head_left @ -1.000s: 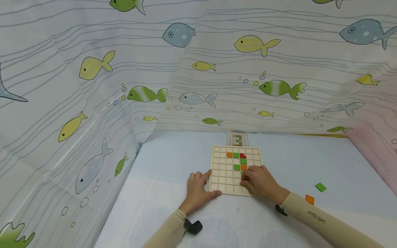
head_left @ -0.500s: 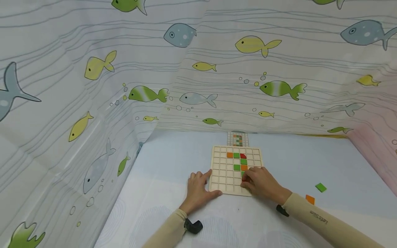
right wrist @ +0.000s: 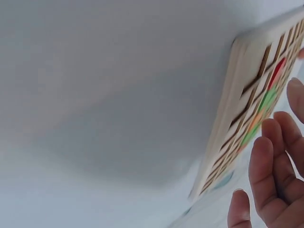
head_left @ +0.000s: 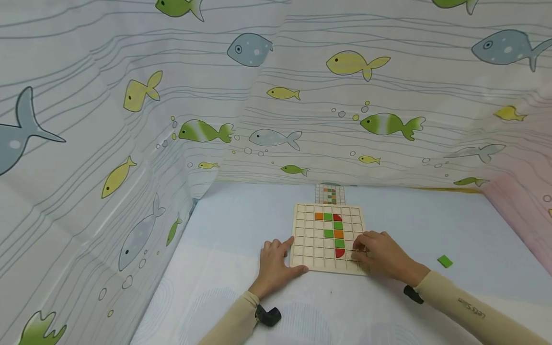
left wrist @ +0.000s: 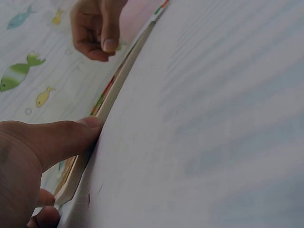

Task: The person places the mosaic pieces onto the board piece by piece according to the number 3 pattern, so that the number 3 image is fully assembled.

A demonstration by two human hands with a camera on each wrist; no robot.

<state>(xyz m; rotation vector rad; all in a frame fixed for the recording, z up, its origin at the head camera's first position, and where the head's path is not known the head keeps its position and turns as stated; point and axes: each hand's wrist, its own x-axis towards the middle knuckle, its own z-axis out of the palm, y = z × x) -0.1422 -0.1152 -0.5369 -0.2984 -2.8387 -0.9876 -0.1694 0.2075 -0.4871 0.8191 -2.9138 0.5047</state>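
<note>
A wooden grid board [head_left: 310, 249] lies on the table with several orange, green and red tiles in its squares. At its front left corner is my left hand [head_left: 276, 266], the thumb along the front edge and a finger against the left side. A red tile [head_left: 340, 252] with a rounded corner sits below a green tile [head_left: 339, 243] in one column. Just right of these, my right hand [head_left: 381, 251] is over the board's right side. In the right wrist view its loosely bent fingers [right wrist: 262, 164] hold nothing.
Behind the board lies a printed grid card [head_left: 330, 194] with a coloured pattern. A loose green tile [head_left: 445, 261] is on the table to the right. A fish-patterned curtain [head_left: 302, 110] hangs around the back and sides.
My right hand has let go of the red tile and moved right, uncovering it and the green one above. The loose orange tile is now hidden by the right arm. My left hand stays put.
</note>
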